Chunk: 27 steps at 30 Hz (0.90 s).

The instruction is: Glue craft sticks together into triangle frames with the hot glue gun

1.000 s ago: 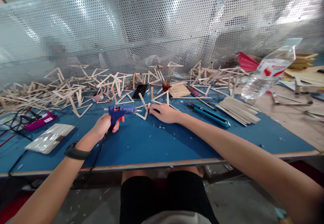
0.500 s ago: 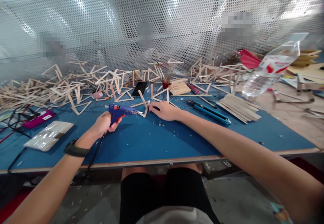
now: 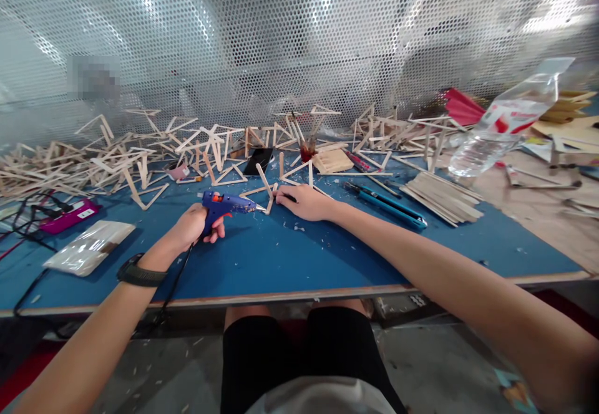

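My left hand (image 3: 194,224) is wrapped around the handle of a blue glue gun (image 3: 231,203), its metal nozzle pointing right. The nozzle tip touches or nearly touches the low corner of a small joined frame of flat wooden sticks (image 3: 264,179). From the other side, my right hand (image 3: 303,202) rests on the blue tabletop with thumb and fingertips closed on one short wooden stick of that frame. The fingers partly hide where this stick is gripped.
Many joined stick frames (image 3: 56,164) are heaped along the perforated metal screen. On the right are a blue cutter knife (image 3: 390,207), loose wooden sticks (image 3: 442,197) and a plastic bottle (image 3: 503,121). A purple power strip (image 3: 70,216) and a clear packet (image 3: 91,247) lie left.
Hands, glue gun and stick frame stay almost in place. The fingers of my left hand have shifted slightly around the trigger, and the view has tilted a little.
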{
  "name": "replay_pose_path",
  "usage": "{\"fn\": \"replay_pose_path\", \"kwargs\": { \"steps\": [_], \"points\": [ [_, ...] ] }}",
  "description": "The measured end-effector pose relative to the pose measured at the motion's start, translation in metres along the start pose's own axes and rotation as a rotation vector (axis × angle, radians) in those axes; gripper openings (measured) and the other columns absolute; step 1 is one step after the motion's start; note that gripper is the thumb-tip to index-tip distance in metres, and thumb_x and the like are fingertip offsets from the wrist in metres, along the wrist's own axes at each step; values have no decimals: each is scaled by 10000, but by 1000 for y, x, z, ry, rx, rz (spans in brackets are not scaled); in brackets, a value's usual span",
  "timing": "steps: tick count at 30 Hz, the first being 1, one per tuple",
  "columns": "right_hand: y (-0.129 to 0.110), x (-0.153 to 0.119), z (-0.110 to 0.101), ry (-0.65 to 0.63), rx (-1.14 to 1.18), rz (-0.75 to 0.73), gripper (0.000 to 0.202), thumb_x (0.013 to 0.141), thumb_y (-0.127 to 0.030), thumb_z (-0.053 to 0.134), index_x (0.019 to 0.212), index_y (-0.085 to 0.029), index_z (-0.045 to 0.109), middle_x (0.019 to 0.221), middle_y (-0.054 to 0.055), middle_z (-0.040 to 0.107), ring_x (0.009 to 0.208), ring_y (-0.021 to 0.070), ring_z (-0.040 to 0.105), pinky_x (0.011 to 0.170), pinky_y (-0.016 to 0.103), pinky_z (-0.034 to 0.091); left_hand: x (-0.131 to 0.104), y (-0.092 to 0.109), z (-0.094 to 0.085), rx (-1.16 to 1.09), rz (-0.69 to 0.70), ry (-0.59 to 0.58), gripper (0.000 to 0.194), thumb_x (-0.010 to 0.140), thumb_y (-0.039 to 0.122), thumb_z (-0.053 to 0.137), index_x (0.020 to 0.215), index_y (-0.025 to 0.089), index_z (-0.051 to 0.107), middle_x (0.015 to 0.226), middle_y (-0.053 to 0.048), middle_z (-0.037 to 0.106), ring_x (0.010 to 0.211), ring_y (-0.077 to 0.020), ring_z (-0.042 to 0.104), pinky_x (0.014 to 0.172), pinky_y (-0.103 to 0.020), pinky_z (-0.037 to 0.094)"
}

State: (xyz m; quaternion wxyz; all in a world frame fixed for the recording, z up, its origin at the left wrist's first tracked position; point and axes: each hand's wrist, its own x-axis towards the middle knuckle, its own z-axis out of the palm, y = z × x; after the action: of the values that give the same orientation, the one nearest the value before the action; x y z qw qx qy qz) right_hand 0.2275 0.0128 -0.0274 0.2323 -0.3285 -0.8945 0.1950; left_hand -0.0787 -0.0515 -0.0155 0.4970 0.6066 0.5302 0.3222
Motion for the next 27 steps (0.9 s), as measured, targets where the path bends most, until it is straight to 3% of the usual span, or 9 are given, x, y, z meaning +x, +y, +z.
{"fn": "replay_pose_path", "kwargs": {
  "steps": [7,16,21,27],
  "points": [
    [0,-1,-1,-21,28,6,277,1065,-309,407,1146,-222,657,1106,50,754,958,213,692,827,323,469,-6,9,2,108,-65,88,393,948,317,396,596,173,491,445,-20,552,323,-75,387,355,-211,193],
    [-2,0,-1,-19,17,25,278,1063,-303,407,1134,-222,663,1085,61,749,968,222,690,832,327,475,1,0,0,70,-58,99,363,963,312,398,670,152,542,472,-10,553,341,-70,403,385,-205,234],
    [0,0,0,-21,27,14,292,1063,-311,406,1171,-222,663,1094,60,747,973,221,687,845,330,476,1,3,1,114,-82,85,425,978,322,373,604,163,499,448,-23,543,336,-72,397,384,-219,197],
    [1,0,1,-18,19,12,290,1065,-315,404,1154,-227,666,1074,62,743,944,222,686,824,325,470,2,3,2,74,-68,72,376,982,311,376,700,144,562,468,-1,539,344,-64,395,405,-216,246]
  ]
}}
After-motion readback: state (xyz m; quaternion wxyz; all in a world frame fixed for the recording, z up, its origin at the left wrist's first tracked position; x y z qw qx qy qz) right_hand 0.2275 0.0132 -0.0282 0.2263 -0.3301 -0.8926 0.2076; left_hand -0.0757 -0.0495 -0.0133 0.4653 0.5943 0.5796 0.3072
